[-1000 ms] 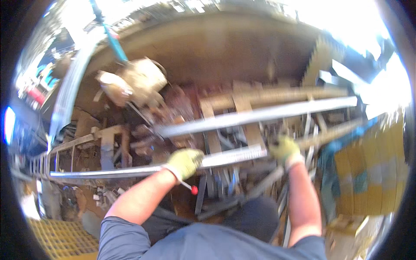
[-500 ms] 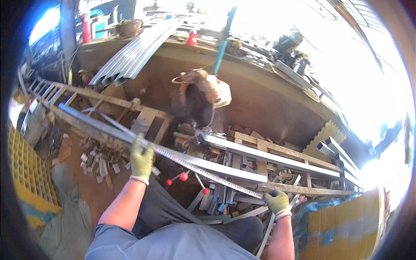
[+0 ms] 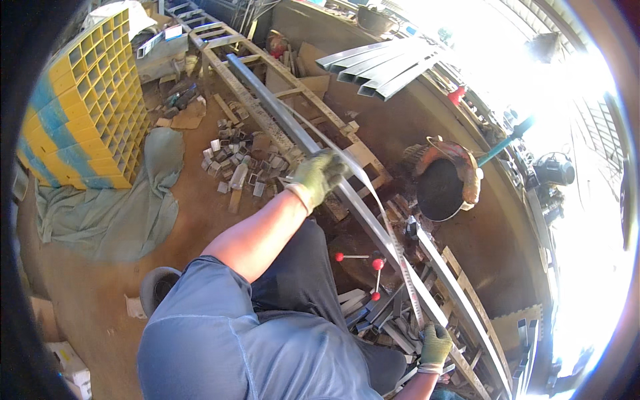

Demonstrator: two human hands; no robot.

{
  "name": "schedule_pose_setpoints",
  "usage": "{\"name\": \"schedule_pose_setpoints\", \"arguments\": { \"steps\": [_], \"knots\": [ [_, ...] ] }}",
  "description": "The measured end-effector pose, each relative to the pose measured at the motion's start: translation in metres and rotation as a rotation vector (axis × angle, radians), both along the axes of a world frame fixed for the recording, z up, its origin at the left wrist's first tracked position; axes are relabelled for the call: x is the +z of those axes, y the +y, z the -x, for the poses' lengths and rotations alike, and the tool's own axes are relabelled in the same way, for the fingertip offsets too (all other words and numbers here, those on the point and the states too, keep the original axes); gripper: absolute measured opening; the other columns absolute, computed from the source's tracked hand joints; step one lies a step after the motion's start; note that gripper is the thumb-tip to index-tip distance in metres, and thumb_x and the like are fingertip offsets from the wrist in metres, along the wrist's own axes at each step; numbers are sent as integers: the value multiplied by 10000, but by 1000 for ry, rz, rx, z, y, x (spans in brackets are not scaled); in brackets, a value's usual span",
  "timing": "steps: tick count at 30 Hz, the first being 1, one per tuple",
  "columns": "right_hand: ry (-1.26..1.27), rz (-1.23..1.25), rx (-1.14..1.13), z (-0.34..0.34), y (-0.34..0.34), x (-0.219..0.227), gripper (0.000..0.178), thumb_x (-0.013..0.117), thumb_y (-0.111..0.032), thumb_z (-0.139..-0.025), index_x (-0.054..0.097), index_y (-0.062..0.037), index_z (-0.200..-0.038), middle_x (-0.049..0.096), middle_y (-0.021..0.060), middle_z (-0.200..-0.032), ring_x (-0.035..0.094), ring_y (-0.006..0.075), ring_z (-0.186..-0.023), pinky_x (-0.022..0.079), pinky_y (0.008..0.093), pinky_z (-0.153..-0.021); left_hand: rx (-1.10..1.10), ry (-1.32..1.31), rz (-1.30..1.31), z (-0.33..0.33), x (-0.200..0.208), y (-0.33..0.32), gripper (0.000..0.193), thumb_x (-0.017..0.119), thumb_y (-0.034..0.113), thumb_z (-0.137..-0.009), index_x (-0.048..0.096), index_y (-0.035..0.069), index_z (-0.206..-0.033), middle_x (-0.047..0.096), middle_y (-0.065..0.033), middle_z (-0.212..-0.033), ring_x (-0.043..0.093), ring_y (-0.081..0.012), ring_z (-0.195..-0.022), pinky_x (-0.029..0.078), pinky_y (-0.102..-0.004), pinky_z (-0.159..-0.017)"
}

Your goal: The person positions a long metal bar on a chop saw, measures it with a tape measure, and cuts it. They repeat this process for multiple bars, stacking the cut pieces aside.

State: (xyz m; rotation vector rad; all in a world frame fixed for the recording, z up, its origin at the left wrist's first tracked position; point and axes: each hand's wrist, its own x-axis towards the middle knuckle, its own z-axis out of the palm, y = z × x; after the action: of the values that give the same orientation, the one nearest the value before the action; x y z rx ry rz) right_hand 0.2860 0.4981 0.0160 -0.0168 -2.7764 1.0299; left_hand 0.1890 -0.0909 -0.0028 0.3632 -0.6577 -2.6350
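Note:
A long square metal tube point(image 3: 363, 215) runs slantwise from the far left toward the near right, in front of my body. My left hand point(image 3: 317, 177), in a yellow-green glove, reaches across it with the fingers bent over the tube. Beside the tube, a tape measure's pale blade point(image 3: 403, 263) is drawn out in a loose curve. My right hand point(image 3: 435, 345), gloved alike, is closed at the near end of the blade. A three-armed handle with red knobs point(image 3: 377, 265) stands between my knees and the tube. A second bright tube point(image 3: 460, 288) lies beyond.
Short tube offcuts point(image 3: 243, 160) are heaped on the floor. At left stands a yellow grid-like stack point(image 3: 100, 100) beside a green cloth point(image 3: 157, 193). A wooden ladder-like frame point(image 3: 267, 63) runs behind. Grey metal profiles point(image 3: 380, 63) jut over the wall near a round black opening point(image 3: 440, 190).
My view has swung left, bringing the yellow stack further into sight. The tape blade, nearly straight along the tube before, now bows away from it. Both hands remain at the tube and tape.

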Motion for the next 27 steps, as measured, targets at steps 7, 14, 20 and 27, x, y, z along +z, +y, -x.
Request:
{"name": "schedule_pose_setpoints", "arguments": {
  "steps": [7,14,20,27],
  "knots": [
    [-99,-142,21,-16,-49,35,279,750,-240,-1038,828,28,-1037,805,114,-859,720,175,-810,576,369,-805,-192,-77,-36,-31,11,61,664,670,725,-1086,661,133,-1388,765,-80,-1323,733,-269,-1275,606,-493,-1046],
    [-180,-230,-36,-32,2,29,297,757,-263,-1044,836,24,-1046,831,119,-907,751,179,-839,594,390,-821,45,-147,-147,1,0,26,243,811,313,-1098,749,94,-1182,836,-79,-1116,826,-228,-1009,696,-394,-903],
    [-122,-81,-39,-42,-20,10,342,764,-288,-1062,818,47,-1016,809,117,-862,703,182,-791,573,381,-783,-629,-34,-83,-93,13,170,234,825,179,-1086,755,136,-1306,838,-15,-1149,828,-167,-1032,683,-317,-826],
    [-163,-175,-109,-45,32,20,303,756,-259,-1068,819,29,-996,790,83,-863,681,156,-798,559,364,-759,21,28,-240,-26,5,49,226,767,306,-1123,738,118,-1244,831,-75,-1144,824,-226,-1050,711,-423,-948]
  ]
}}
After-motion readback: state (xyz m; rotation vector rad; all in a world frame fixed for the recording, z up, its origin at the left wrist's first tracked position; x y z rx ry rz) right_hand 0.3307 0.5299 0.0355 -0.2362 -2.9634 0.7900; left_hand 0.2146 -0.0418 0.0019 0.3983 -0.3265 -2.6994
